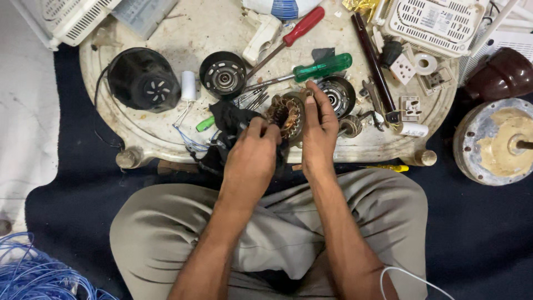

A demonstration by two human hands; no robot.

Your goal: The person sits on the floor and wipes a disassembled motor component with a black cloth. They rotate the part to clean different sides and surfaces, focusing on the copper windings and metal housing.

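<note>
Cream plastic, stained, the low round table (pixel 166 125) sits before my crossed legs. Over its near edge my left hand (pixel 251 161) and right hand (pixel 319 130) both clamp fingers around the copper-wound motor stator (pixel 286 115), green-handled screwdriver (pixel 311 71) just beyond.

Red-handled screwdriver (pixel 300 28) and green-handled screwdriver (pixel 319 68) lie on worktop (pixel 161 130); black motor housing (pixel 142 79) at left; blue wire coil (pixel 33 275) on floor.
</note>
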